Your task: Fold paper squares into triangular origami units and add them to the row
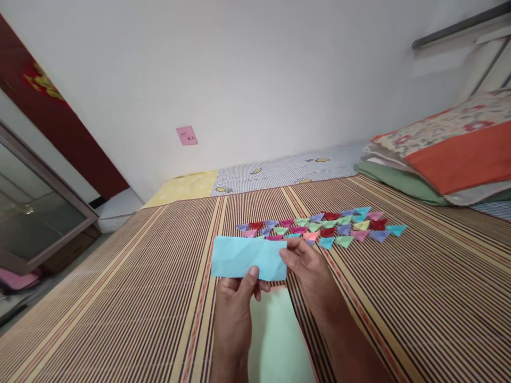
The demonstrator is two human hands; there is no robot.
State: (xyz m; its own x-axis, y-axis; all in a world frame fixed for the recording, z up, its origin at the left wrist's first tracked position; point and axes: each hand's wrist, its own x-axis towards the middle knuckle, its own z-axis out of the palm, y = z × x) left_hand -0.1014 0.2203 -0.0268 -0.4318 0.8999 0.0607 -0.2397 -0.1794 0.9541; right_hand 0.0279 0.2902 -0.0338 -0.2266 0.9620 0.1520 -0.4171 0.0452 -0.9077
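A light blue sheet of paper (239,256), folded into a long rectangle with creases across it, is held up in front of me. My left hand (239,300) grips its lower edge, thumb on the near face and fingers behind. At the right end, my right hand (305,263) pinches the upper corner between thumb and fingers. Below the hands lies a pale green sheet of paper (281,338) with a pink edge showing under it; my left arm covers part of it. Beyond the blue paper, several rows of small folded paper triangles (327,232) in many colours rest on the mat.
A striped bamboo mat (139,287) covers the bed. Folded bedding (451,149) in orange, floral and green is piled at the right. A white wall (279,80) with a pink note (187,135) stands behind. A glass-panelled frame (40,197) is at the left.
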